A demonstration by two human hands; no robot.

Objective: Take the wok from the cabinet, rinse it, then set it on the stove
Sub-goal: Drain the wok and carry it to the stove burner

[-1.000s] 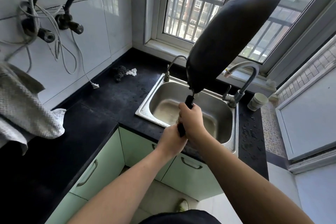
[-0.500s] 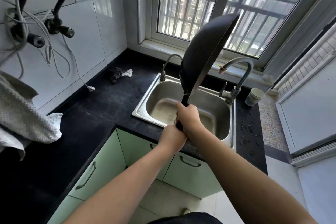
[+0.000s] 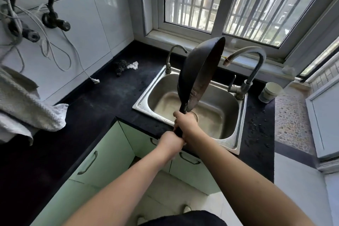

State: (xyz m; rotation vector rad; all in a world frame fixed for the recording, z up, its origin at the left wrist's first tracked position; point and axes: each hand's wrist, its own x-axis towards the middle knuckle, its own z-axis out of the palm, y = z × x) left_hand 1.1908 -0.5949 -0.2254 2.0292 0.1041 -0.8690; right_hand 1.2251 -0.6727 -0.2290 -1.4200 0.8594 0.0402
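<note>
Grip: both hands wrap the handle, right hand point(image 3: 185, 124) above left hand point(image 3: 171, 142).
Wok: wok point(image 3: 200, 73) stands on edge over the sink point(image 3: 236, 134).
Risk: heavy pan could swing and bang the tap point(image 3: 251, 68).

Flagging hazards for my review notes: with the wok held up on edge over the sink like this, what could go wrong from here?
1. The black round-bottomed wok is tilted on edge, its upper rim close to the curved grey faucet spout; a swing could knock it.
2. The left hand and right hand both grip only the long black handle; with water droplets on the black countertop, wet hands might slip and drop the wok into the steel sink.
</note>
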